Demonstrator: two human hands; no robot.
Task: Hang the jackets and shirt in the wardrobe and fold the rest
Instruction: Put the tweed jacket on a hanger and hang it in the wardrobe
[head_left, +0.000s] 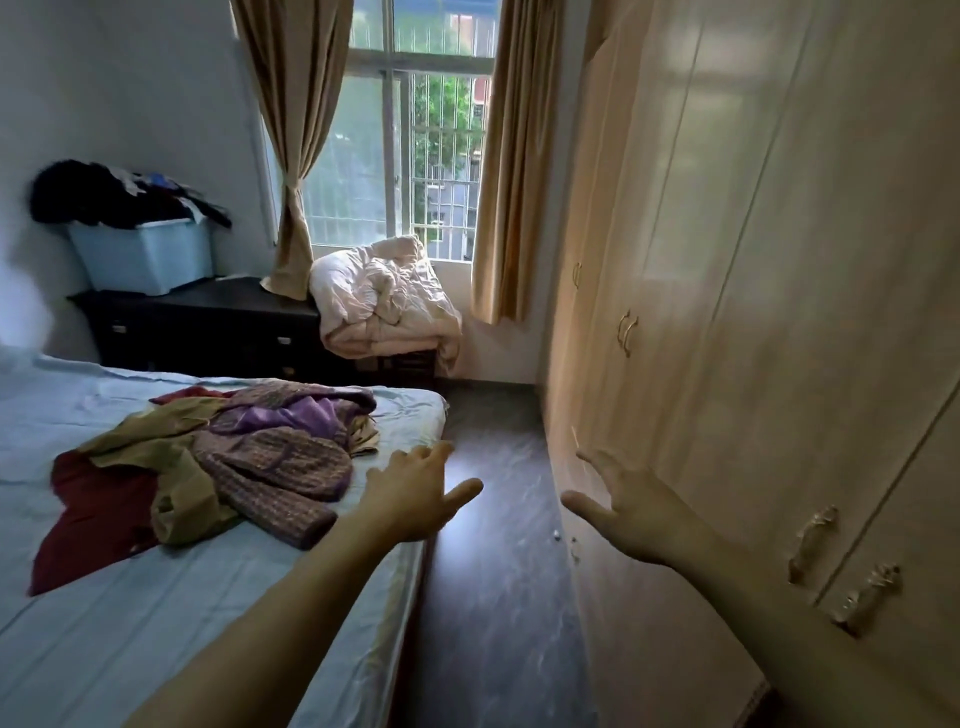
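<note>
A heap of clothes lies on the bed (104, 649): a purple tweed jacket (280, 462) on top, an olive-green garment (150, 452) under it, and a dark red garment (88, 514) at the left. My left hand (415, 493) hovers open over the bed's right edge, just right of the heap, holding nothing. Over the floor, my right hand (628, 509) is open with fingers spread, close to the cream wardrobe (753, 312). The wardrobe doors are closed and have brass handles (626, 332).
A narrow strip of dark floor (493, 571) runs between bed and wardrobe. A crumpled duvet (384, 296) sits on a stool under the window. A black dresser (208, 327) carries a blue bin (145, 254) piled with dark clothes. Beige curtains (296, 130) frame the window.
</note>
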